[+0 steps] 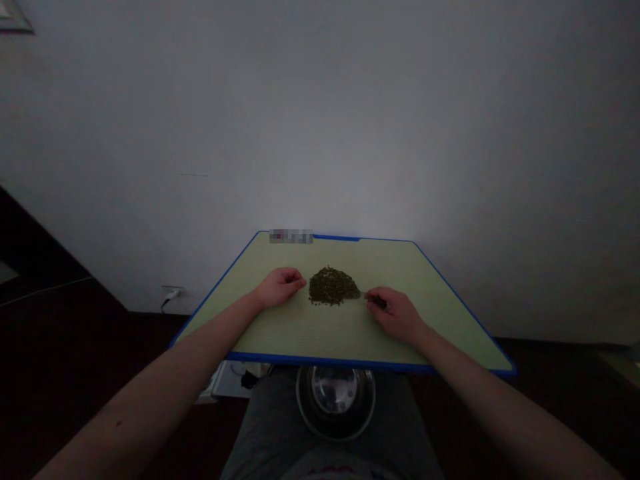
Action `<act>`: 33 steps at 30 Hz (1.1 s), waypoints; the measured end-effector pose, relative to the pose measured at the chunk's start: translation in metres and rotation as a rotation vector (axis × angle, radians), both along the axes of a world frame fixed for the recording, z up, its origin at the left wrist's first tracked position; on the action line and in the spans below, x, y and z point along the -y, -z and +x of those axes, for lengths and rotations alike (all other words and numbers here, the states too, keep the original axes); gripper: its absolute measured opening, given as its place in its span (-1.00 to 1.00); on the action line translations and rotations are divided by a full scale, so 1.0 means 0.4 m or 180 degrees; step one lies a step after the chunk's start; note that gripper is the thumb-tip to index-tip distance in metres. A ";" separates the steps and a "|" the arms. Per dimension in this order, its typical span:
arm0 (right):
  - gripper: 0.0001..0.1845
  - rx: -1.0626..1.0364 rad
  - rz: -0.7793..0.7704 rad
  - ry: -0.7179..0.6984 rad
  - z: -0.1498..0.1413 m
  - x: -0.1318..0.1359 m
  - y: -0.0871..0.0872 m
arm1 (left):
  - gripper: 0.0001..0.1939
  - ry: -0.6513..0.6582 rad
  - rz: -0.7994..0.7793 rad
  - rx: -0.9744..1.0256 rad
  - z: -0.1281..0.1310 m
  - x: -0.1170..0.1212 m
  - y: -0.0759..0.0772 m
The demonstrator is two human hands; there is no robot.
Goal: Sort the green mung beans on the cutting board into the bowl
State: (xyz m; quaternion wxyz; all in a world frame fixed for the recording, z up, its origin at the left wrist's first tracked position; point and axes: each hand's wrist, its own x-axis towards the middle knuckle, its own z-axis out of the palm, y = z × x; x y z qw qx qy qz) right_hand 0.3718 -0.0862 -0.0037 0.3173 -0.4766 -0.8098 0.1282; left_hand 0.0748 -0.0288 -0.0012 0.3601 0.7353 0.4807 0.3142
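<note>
Left hand (279, 287) lay loosely curled, holding nothing, just beside the heap of dark green granules (333, 287), while right hand (395, 315) gripped a small dark-handled tool (377, 301) at its edge, on a blue-rimmed green cutting board (395, 267).

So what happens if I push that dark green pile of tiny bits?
The dark green heap of small grains looks loose, so it would probably slide apart, not move as one lump. Stray grains lie at its edge, so they likely scatter easily.
</note>
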 end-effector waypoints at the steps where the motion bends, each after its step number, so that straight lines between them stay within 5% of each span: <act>1: -0.80 0.0035 -0.0004 0.0034 0.001 -0.002 0.002 | -0.70 0.0010 -0.0016 0.0003 0.000 0.001 -0.001; 33: -0.82 0.0159 -0.0122 -0.0055 -0.004 -0.012 0.010 | -0.70 0.0006 0.0075 -0.0066 -0.002 -0.001 0.004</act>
